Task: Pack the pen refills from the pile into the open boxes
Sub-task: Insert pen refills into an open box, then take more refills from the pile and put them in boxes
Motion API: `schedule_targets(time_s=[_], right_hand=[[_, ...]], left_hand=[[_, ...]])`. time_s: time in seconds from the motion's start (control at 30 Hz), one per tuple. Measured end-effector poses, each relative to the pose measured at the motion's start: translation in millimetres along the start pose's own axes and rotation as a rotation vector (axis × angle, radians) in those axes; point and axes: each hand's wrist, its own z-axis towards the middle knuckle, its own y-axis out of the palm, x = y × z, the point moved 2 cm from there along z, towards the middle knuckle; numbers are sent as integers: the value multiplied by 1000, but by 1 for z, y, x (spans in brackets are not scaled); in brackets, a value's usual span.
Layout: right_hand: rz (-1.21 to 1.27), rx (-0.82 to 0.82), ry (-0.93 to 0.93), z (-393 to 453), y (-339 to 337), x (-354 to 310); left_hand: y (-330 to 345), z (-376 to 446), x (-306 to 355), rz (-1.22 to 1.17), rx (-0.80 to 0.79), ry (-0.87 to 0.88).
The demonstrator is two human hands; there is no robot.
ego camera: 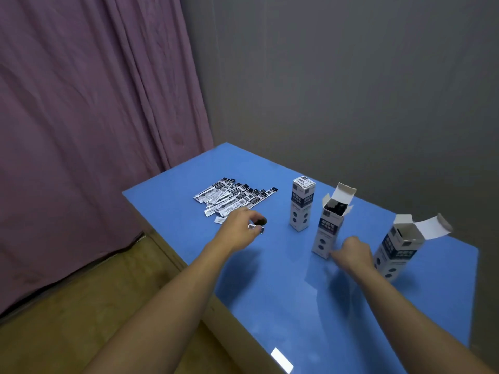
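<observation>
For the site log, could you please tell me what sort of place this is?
Probably a makeshift packing station in a plain room: a blue table in the corner between a purple curtain and a bare grey wall, holding only a pile of pen refills and three boxes.

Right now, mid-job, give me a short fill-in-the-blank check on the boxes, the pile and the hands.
1. Of the three upright boxes on the blue table, the one with its top flaps shut is the ____ from the camera.
2. The pile of pen refills lies to the ____ of the boxes.
3. The left hand holds a small bundle of ____.
4. The right hand is at the base of the ____ box.

Missing words: farthest; left; pen refills; middle
</observation>
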Motion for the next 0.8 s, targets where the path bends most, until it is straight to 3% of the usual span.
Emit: schedule_targets(time_s=[0.13, 0.27, 0.5, 0.8], right_hand=[[-129, -103, -9, -24, 21, 5], [-184, -182, -162, -36, 32, -22], [-143, -148, -459, -25, 46, -106], [-192, -131, -517, -2, 93, -211]], left_hand=[[-2, -7, -24, 73, 19, -116], [-8, -19, -44, 190, -21, -228], [-35, -47, -85, 317, -27, -372], [-87, -35, -180, 333, 13, -397]])
